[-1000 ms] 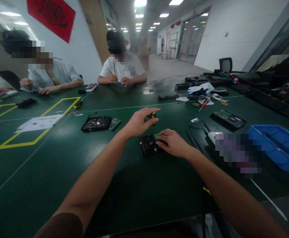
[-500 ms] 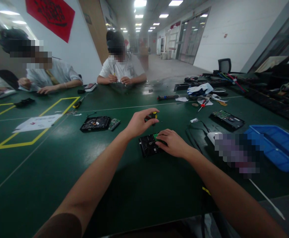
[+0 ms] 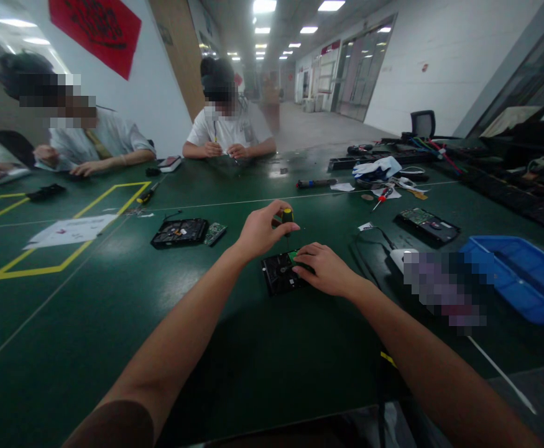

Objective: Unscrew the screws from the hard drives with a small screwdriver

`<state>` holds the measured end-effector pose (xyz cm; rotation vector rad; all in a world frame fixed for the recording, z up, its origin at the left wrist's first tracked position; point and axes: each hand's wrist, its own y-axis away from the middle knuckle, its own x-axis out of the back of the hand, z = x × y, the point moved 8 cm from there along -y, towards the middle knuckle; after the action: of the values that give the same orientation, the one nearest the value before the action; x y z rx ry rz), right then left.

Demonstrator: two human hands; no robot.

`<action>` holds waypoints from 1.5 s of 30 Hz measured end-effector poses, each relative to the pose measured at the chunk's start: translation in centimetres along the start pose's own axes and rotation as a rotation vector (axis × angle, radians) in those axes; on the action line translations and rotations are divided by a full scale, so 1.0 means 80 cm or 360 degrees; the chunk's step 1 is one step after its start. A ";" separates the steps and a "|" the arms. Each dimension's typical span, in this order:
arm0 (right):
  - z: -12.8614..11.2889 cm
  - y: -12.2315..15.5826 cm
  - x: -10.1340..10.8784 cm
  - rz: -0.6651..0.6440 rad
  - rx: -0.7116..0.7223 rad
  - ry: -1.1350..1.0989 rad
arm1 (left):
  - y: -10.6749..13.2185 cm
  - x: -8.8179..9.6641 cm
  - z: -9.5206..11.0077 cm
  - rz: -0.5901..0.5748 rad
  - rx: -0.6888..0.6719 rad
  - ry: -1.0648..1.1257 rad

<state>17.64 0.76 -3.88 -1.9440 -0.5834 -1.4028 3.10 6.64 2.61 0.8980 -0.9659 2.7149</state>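
Fingers and thumb of my left hand (image 3: 263, 229) are closed round a small screwdriver (image 3: 287, 215) with a yellow and black handle. It stands nearly upright over the far side of a black hard drive (image 3: 278, 274); whether its tip touches the drive I cannot make out. My right hand (image 3: 322, 267) is bent over the drive's right side, fingertips and thumb on it, steadying it. A green circuit board (image 3: 293, 256) shows on the drive beside those fingertips. The drive's right part is hidden under that hand.
Left of my hands lie another hard drive (image 3: 179, 233) and a loose circuit board (image 3: 214, 234). To the right are a third drive (image 3: 427, 226), a blue tray (image 3: 523, 274) and a red-tipped screwdriver (image 3: 382, 198). Two people sit across the green table (image 3: 113, 336).
The screwdriver in my left hand has tipped more upright, its handle shifting slightly left. My right hand and the hard drive have stayed in place.
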 end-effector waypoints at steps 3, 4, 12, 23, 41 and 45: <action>0.000 0.000 -0.001 0.0006 0.0010 -0.0006 | -0.001 0.000 -0.003 0.0008 0.0025 0.0014; 0.001 0.000 -0.001 0.0010 0.0007 -0.0005 | -0.001 0.001 -0.004 0.0010 0.0033 0.0019; 0.001 0.000 -0.001 0.0008 -0.0005 -0.0006 | 0.000 0.000 -0.003 -0.0055 0.0067 0.0038; 0.001 0.002 0.002 0.0013 -0.0011 -0.0023 | 0.002 -0.003 0.018 -0.0402 -0.0126 0.0116; 0.001 0.001 0.001 0.0015 -0.0014 0.0001 | -0.002 0.000 0.018 -0.0117 -0.0193 -0.0227; 0.001 0.001 0.001 0.0013 -0.0010 0.0002 | -0.002 0.001 0.016 -0.0102 -0.0159 -0.0222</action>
<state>17.77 0.74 -3.84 -1.9483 -0.5705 -1.4024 3.70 5.97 3.53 1.0913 -1.0679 2.5546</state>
